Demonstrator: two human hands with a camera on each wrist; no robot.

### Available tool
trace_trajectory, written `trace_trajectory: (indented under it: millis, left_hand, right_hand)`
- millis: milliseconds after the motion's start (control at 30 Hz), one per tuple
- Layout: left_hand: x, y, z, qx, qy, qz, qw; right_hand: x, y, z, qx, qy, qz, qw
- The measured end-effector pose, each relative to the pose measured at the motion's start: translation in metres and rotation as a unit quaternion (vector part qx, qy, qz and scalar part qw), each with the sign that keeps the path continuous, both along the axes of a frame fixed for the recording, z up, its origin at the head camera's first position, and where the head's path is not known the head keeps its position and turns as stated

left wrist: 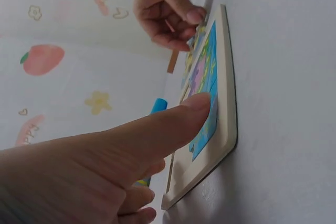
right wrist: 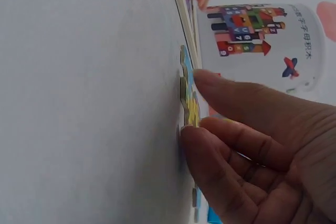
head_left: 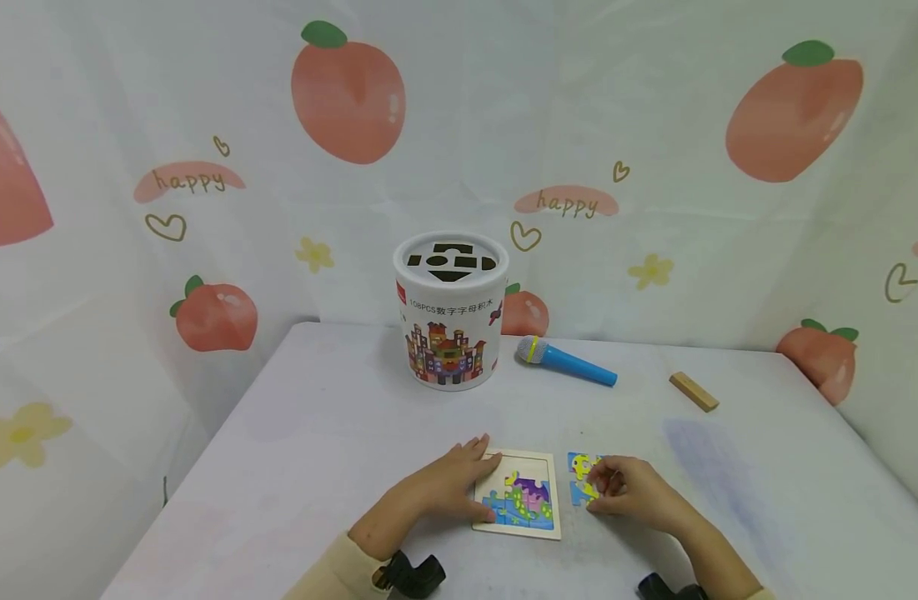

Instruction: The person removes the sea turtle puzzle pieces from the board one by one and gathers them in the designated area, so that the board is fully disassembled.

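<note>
A square wooden puzzle tray lies on the table, partly filled with blue, purple and green jigsaw pieces. My left hand rests on its left side, fingers spread over the far edge. In the left wrist view, the left thumb lies over the blue pieces near the border. Right of the tray are loose blue-and-yellow puzzle pieces. My right hand is over them, thumb and a finger pinching a puzzle piece by its edges, low at the tabletop. The fingers hide part of the loose pieces.
A white bucket with a slotted lid stands at the back of the table. Right of it lies a blue toy microphone, and farther right a small wooden block. A printed curtain hangs behind the table.
</note>
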State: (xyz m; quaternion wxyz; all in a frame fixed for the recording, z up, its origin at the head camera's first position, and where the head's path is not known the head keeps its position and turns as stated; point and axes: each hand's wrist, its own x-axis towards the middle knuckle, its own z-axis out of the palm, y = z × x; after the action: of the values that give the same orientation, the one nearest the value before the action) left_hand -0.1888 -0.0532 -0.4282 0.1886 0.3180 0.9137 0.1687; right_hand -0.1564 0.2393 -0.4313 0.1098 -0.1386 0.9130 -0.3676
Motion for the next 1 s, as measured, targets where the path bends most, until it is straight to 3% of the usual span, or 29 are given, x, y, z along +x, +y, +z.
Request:
trace_trajectory:
  millis: [167, 333, 533, 767, 1000]
  left_hand:
    - [0.006, -0.002, 0.001, -0.012, 0.037, -0.034, 0.9987]
    - [0.017, -0.006, 0.005, -0.016, 0.055, -0.071, 0.9958]
    - [0.028, -0.005, 0.009, -0.018, 0.039, -0.067, 0.9968]
    - [0.032, -0.003, 0.007, -0.023, 0.058, -0.085, 0.9944]
    - [0.035, -0.003, 0.003, -0.027, 0.081, -0.098, 0.9915]
  right_hand:
    - [0.001, -0.005, 0.008, 0.021, 0.026, -0.005, 0.9994]
    - [-0.003, -0.01, 0.011, 0.025, 0.025, -0.003, 0.9994]
    - [-0.009, -0.024, 0.015, 0.009, 0.04, 0.04, 0.9984]
    - [-0.021, -0.045, 0.019, 0.004, 0.047, 0.076, 0.996]
    - [-0.029, -0.063, 0.018, -0.01, 0.025, 0.1, 0.9946]
